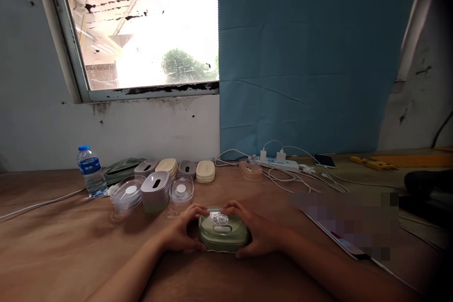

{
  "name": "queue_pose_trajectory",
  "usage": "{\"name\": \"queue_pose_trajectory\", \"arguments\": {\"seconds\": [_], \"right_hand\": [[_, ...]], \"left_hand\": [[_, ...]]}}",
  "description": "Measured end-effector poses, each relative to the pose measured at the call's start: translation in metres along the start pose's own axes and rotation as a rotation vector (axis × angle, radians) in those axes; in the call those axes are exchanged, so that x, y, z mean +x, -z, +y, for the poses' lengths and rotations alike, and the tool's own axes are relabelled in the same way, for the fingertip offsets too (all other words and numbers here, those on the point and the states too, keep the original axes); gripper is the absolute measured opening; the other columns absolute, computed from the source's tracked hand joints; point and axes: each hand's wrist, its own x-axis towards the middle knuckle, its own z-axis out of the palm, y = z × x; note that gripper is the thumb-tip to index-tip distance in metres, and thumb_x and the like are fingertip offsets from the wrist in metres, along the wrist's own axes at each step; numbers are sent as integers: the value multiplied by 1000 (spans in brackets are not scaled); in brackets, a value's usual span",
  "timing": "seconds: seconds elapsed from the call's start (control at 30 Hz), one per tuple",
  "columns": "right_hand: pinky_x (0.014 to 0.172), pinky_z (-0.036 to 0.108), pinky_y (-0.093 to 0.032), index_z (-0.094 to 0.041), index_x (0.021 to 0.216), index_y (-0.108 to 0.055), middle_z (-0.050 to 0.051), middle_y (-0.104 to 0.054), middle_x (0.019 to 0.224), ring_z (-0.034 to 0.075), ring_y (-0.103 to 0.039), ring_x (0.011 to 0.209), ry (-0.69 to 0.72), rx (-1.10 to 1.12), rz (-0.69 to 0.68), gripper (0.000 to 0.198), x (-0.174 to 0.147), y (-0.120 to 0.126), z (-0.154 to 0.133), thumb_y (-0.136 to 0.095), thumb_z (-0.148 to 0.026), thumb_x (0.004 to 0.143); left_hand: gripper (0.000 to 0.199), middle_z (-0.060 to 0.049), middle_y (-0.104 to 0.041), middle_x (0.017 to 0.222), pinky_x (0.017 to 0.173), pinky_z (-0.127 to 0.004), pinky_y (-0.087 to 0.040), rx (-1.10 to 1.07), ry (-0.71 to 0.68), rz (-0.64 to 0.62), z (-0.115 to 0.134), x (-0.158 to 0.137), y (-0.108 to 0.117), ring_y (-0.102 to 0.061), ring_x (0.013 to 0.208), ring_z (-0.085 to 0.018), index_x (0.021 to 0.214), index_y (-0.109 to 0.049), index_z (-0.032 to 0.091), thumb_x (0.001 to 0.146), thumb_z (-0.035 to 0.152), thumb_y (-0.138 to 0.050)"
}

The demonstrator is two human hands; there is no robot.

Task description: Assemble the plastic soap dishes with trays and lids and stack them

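Observation:
A small green plastic box (pixel 224 242) with rounded sides stands on the wooden table in front of me. Its glossy top has an oval slot and a round patterned sticker (pixel 219 218). My left hand (pixel 184 232) curves around the left side, fingertips at the far edge and thumb low at the near corner. On the opposite side, my right hand (pixel 257 232) grips in the same way, its thumb at the near right corner. Just beyond my left hand are a lilac box (pixel 155 193) with a dark slot and a stack of clear lids (pixel 181 192).
More clear lids (pixel 127 191) and a water bottle (pixel 91 172) stand to the left. Cream lids (pixel 205 171) are stacked by the wall. A pinkish lid (pixel 250 170) lies near a power strip (pixel 279 163) with tangled white cables. A phone (pixel 324 161) rests farther right.

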Motion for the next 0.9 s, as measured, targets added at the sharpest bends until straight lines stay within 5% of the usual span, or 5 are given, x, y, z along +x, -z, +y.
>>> {"name": "queue_pose_trajectory", "arguments": {"seconds": [0.17,0.3,0.4,0.6,0.9], "right_hand": [[94,37,-34,-24,127,-35,8,-40,123,26,-42,111,73,51,-24,87,-4,7,11,-73,-37,50],[90,38,-38,-24,123,-40,6,-47,119,27,-47,106,37,47,101,87,-7,3,24,-76,-38,45],[91,40,-37,-24,122,-41,7,-47,121,29,-45,109,-24,19,344,83,-3,6,41,-75,-39,48],[86,42,-40,-24,121,-37,8,-44,122,29,-45,108,-368,-203,935,71,29,53,97,-65,-44,59],[75,49,-40,-17,107,-46,14,-53,93,38,-49,94,-628,-239,976,68,64,91,174,-71,-40,47]], "left_hand": [[74,-9,-39,126,99,-39,-31,-35,44,-5,2,0,-3,-36,118,-26,118,-43,23,52,25,-76],[88,-9,-33,132,98,-39,-32,-118,138,68,2,-1,-7,-44,114,-24,129,-28,28,55,25,-75],[84,-12,-32,131,95,-40,-37,-253,225,160,-2,-1,-9,-50,108,-22,131,-19,28,63,24,-69],[49,-10,-48,110,95,-39,-36,-325,289,155,-4,2,-8,-50,108,-21,111,-39,19,69,19,-63],[35,-9,-52,109,92,-35,-40,-254,271,165,-11,2,-10,-52,106,-20,100,-46,17,69,13,-61]]}}
